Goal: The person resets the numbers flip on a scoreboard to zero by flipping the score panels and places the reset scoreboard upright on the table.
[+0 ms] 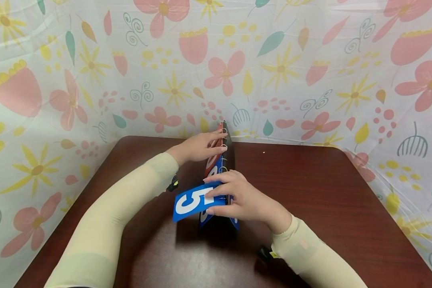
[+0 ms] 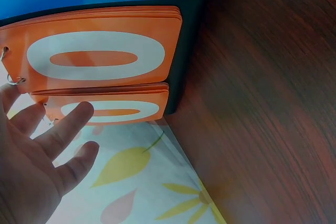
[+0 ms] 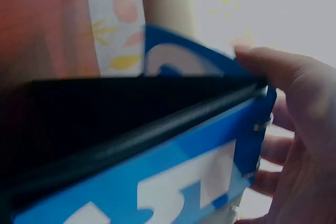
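A tabletop flip scoreboard (image 1: 231,154) with ring-bound number cards stands tent-like, end-on, in the head view. At its far end, my left hand (image 1: 201,146) lays its fingertips along the metal rings on the top edge. Orange cards showing zero (image 2: 100,59) hang beside that hand in the left wrist view. My right hand (image 1: 246,198) is over the near end, its spread fingers and thumb resting on a blue card with a white 5 (image 1: 187,203). This card sticks out leftward from the rings, raised. Another blue card (image 3: 184,182) lies against the right face in the right wrist view.
The scoreboard stands on a dark reddish-brown table (image 1: 302,184) with a glossy surface. A white curtain (image 1: 291,100) with flower and leaf prints hangs behind the table and along its sides. A tiny pale speck (image 1: 263,152) lies on the tabletop toward the back.
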The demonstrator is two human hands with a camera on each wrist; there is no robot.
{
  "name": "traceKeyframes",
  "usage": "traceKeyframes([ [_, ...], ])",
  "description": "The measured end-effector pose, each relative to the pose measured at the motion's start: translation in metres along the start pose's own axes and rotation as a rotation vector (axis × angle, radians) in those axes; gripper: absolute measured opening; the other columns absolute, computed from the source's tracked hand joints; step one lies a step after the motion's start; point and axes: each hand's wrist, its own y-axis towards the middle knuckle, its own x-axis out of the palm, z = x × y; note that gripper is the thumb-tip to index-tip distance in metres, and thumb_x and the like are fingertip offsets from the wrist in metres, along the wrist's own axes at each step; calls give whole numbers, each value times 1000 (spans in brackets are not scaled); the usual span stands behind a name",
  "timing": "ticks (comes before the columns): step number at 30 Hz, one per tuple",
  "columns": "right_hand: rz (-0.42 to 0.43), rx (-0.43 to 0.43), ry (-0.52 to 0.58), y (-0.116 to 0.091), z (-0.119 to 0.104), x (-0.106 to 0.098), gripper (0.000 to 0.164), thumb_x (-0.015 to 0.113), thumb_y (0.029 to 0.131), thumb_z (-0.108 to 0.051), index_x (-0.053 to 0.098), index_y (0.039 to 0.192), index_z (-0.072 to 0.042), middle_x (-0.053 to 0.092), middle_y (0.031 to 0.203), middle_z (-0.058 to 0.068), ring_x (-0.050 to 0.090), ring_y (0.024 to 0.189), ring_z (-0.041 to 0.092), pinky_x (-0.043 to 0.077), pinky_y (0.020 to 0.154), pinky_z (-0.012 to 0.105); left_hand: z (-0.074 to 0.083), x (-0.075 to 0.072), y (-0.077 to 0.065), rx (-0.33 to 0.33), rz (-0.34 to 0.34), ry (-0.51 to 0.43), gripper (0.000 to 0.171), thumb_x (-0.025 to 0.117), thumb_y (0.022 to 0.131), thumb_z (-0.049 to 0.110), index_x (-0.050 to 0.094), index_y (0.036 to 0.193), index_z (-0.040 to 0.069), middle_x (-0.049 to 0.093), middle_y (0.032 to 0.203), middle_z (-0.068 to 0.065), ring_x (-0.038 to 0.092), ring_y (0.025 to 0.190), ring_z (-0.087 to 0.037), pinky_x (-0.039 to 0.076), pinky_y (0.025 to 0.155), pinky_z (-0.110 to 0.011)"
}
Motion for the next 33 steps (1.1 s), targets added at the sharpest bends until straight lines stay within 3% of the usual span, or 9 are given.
traceKeyframes([
  [5, -55, 62, -151, 2, -13, 4, 27, 76, 90, -46, 81, 111, -29, 64, 143, -3, 51, 137, 23, 21, 114, 77, 0, 0, 0, -4, -2, -21, 78, 47, 97, 73, 36, 161, 31, 23, 172, 6, 42, 152, -26, 40, 118, -55],
  [10, -89, 64, -334, 3, -21, 9, 23, 74, 91, -47, 81, 106, -30, 65, 139, -3, 51, 133, 26, 26, 111, 79, 0, -1, 0, -7, -2, -31, 77, 48, 96, 73, 37, 160, 31, 24, 172, 6, 43, 151, -27, 41, 117, -55],
  [14, -99, 58, -421, 2, -24, 11, 19, 74, 90, -47, 80, 97, -30, 68, 134, -5, 52, 131, 25, 26, 111, 79, 1, -1, 0, -11, 0, -34, 77, 49, 96, 72, 38, 160, 31, 24, 172, 7, 43, 151, -26, 41, 118, -53],
  [21, -82, 53, -490, 2, -25, 14, 17, 73, 87, -44, 75, 86, -28, 74, 114, -9, 57, 126, 23, 23, 113, 78, 0, 1, 1, -9, -2, -20, 77, 47, 96, 74, 36, 161, 32, 23, 172, 8, 45, 149, -25, 43, 117, -51],
  [33, -70, 35, -515, 1, -24, 16, 18, 71, 88, -46, 73, 81, -29, 73, 107, -13, 57, 126, 22, 26, 112, 78, 0, -1, 0, 0, -8, -27, 79, 45, 96, 75, 35, 161, 32, 22, 173, 6, 46, 149, -25, 44, 117, -50],
])
